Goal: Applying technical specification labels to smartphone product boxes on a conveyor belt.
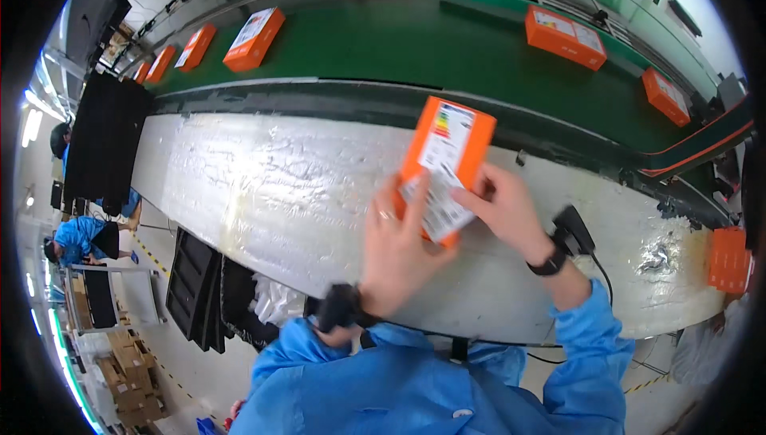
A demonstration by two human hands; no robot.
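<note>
An orange cardboard box with white labels on its upper face is held tilted over the metal-covered bench. My right hand grips its right side, with the thumb on the lower label. My left hand is at its lower left, fingers laid over the edge and the label. The label at the far end bears a coloured bar scale. The underside of the box is hidden.
Beyond the bench runs a green conveyor belt carrying several orange boxes. A black corded device lies by my right wrist. Another orange box stands at the far right. Black trays are below the bench's left side.
</note>
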